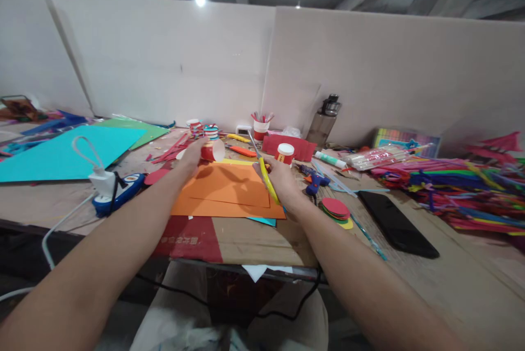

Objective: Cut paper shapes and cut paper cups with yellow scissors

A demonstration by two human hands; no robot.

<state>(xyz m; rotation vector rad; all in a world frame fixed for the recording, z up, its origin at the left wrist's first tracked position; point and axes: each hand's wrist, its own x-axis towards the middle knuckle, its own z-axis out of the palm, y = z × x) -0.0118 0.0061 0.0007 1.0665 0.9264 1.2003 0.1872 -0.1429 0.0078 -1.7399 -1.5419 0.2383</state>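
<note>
Flanking the orange paper (pixel 229 189), our left hand (pixel 194 154) gripped the tipped red cup (pixel 209 151) by its far-left corner, while our right hand (pixel 283 177) held the yellow-handled scissors (pixel 268 182) over its right edge, their long axis slanting away and leftward.

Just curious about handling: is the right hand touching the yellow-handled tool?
Touching. The head view shows the right hand holding the yellow-handled tool, its handle lying against the hand without a gap.
</note>
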